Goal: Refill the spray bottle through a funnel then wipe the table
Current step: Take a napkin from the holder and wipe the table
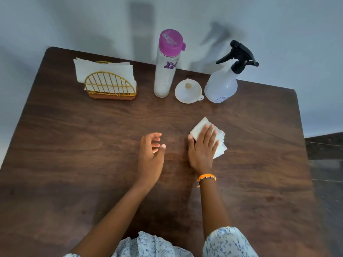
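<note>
My right hand [203, 148] lies flat, fingers straight, pressing a folded white paper napkin [199, 127] onto the dark wooden table [74, 164]. My left hand [151, 153] hovers beside it with loosely curled fingers and holds nothing. At the back stand a clear spray bottle [221, 86] with a black trigger head screwed on, a white funnel [187, 91] lying mouth up, and a tall clear water bottle [166, 67] with a closed purple cap.
A gold wire napkin holder [110, 86] with white napkins stands at the back left. A pale wall runs behind the table. The table's right edge drops off near a dark surface [324, 149].
</note>
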`<act>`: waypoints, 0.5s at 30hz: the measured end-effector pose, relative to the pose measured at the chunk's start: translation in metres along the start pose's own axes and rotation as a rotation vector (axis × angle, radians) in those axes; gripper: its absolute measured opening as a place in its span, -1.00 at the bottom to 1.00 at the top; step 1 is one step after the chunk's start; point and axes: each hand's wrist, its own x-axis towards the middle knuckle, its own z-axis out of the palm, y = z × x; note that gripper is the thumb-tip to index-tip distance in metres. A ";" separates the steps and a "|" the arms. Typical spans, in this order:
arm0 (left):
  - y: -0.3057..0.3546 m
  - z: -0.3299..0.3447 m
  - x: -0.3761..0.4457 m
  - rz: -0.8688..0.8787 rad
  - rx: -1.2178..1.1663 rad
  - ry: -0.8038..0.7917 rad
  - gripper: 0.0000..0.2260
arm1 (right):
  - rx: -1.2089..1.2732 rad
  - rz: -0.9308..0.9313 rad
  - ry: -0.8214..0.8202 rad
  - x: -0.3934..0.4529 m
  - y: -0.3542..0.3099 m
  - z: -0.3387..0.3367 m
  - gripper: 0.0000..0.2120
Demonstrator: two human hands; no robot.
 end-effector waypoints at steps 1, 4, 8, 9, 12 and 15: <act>-0.001 -0.002 0.001 -0.019 -0.021 0.029 -0.77 | -0.010 -0.006 -0.021 0.007 -0.009 0.001 -0.38; -0.002 -0.012 0.004 -0.012 -0.081 0.143 -0.80 | -0.072 -0.158 -0.116 0.025 -0.044 0.007 -0.42; -0.003 -0.028 0.013 0.043 -0.110 0.289 -0.73 | -0.120 -0.475 -0.213 0.009 -0.083 0.031 -0.45; -0.006 -0.032 0.015 0.041 -0.102 0.319 -0.73 | -0.115 -0.555 -0.234 -0.001 -0.086 0.036 -0.46; -0.010 -0.037 0.016 -0.001 -0.083 0.322 -0.81 | -0.140 -0.794 -0.270 -0.030 -0.065 0.039 -0.46; -0.010 -0.034 0.015 0.002 -0.058 0.253 -0.79 | -0.205 -0.829 -0.247 -0.029 -0.019 0.023 -0.43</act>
